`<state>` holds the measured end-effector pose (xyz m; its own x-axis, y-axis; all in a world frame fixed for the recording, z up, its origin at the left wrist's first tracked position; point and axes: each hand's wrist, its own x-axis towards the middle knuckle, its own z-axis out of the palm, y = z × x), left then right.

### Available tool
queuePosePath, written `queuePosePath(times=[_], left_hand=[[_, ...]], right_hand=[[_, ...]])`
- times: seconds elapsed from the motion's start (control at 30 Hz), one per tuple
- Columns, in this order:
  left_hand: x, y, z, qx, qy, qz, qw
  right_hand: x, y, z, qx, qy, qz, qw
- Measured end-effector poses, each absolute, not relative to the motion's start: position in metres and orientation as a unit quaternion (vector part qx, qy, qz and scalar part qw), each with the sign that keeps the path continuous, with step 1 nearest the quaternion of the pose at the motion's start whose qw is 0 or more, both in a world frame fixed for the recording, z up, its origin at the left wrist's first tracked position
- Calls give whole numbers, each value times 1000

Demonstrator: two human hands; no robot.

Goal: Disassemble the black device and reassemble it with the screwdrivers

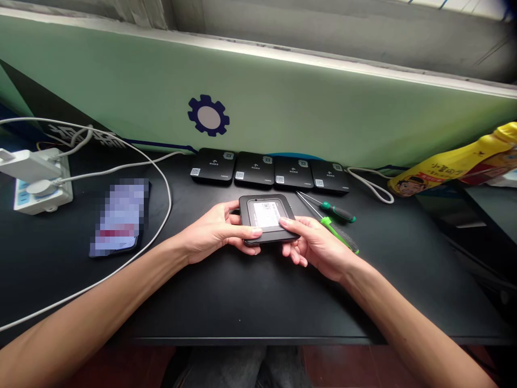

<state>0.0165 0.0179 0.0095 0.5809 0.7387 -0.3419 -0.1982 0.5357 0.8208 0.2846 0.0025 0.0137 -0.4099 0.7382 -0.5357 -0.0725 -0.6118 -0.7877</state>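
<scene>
A flat black box with a white printed label is held between my two hands above the black table. My left hand grips its left side, thumb on top and fingers beneath. On the right edge, my right hand holds it with the thumb on the label's corner and the fingers curled below. Behind it, several similar black boxes lie in a row. Two screwdrivers lie just right of the held box, one with a dark green handle, the other with a bright green and grey handle.
At the left are a phone, a white power strip with plugs, and a long white cable looping over the table. A yellow bottle lies at the right. A green partition stands along the back.
</scene>
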Motion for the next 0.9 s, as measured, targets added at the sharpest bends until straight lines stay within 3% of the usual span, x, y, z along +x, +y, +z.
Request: queuePosePath(times=[0.47,0.9], left_hand=[[14,20,9,424,370,267,783],[17,21,9,402,381,274,786]], right_hand=[[285,3,13,-470,-386,743,281],[284,2,6,-404,-340,799,290]])
